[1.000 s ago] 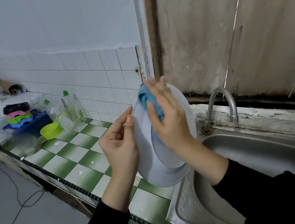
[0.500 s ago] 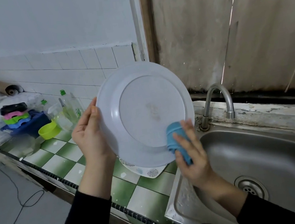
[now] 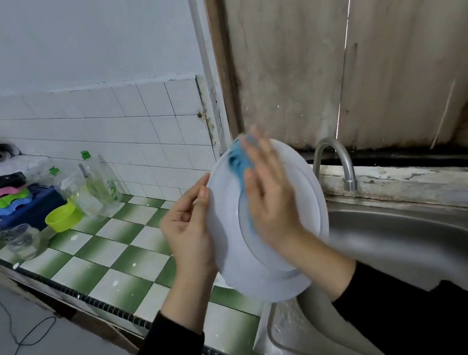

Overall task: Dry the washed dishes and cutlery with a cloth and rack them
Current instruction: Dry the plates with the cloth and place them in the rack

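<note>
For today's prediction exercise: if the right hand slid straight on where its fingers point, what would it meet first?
The right hand would clear the plate rim; then probably the door frame, depth unclear.

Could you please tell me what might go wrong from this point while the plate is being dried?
The left hand holds the white plate only by its rim, upright over the edge of the sink; a hard wipe from the right hand could knock it loose. The blue cloth sits under flat fingers, so it may slip off.
</note>
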Demonstrator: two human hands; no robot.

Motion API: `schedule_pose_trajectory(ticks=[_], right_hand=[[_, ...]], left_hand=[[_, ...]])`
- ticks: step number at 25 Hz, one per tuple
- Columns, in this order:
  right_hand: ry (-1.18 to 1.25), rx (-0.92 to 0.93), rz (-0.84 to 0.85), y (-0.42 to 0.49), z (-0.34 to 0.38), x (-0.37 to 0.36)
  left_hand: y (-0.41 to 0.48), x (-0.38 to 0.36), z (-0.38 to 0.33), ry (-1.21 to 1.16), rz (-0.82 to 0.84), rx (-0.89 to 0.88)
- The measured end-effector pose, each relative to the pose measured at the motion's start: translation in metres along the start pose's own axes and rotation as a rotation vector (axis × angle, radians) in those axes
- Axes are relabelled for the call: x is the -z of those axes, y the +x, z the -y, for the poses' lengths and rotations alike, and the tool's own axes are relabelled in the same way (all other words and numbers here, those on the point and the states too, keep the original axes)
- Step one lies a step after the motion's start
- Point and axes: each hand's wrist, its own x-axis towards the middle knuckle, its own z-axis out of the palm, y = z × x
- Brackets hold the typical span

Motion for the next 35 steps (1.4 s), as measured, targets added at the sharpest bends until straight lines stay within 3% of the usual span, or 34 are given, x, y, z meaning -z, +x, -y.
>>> schedule_pose_trajectory(ticks=[2,4,8,9,13,15,18,22,27,29,31,33,35], right_hand=[[-0.066,0.167,0.204,-0.036,0.003,-0.005],[-0.091,0.175,0.231,-0.053,-0.018,0.009],[-0.041,-0.227,-0.022,-0.010,-0.053,0.023],[-0.007,-0.257,-0.035,0.001,-0.047,0.017],[0.083,0.099,0.172,-0.031,-0.006,-0.009],[0.057,0.187,0.199,-0.060,-0.021,-0.002],[0.064,-0.062,-0.058,-0.070,-0.067,0.015],[0.360,-0.734,-0.370,-0.034,-0.087,0.015],[0.630,-0.977,-0.660,0.021,-0.069,0.018],[0.936,-0.958,-0.662,0.034,-0.059,0.021],[1.166,-0.849,-0.629,0.040,-0.058,0.022],[1.252,-0.763,-0.537,0.041,-0.062,0.023],[1.282,-0.702,-0.405,0.041,-0.070,0.028]], left_hand=[[0.005,0.005,0.007,-0.073,-0.107,0.067],[0.013,0.018,0.008,-0.084,-0.186,0.079],[0.009,0.017,-0.001,0.039,-0.156,-0.029],[0.005,0.010,-0.002,0.094,-0.133,-0.061],[0.007,0.001,-0.005,0.158,-0.180,-0.137],[0.016,0.011,-0.012,0.118,-0.190,-0.159],[0.016,0.022,-0.023,0.130,-0.099,-0.222],[0.007,0.018,-0.022,0.251,0.045,-0.284],[0.012,0.031,-0.002,0.428,-0.132,-0.325],[0.014,0.035,0.005,0.526,-0.295,-0.156],[0.018,0.029,-0.002,0.471,-0.412,0.206],[0.024,0.026,-0.015,0.215,-0.423,0.559],[0.027,0.032,-0.025,-0.024,-0.327,0.820]])
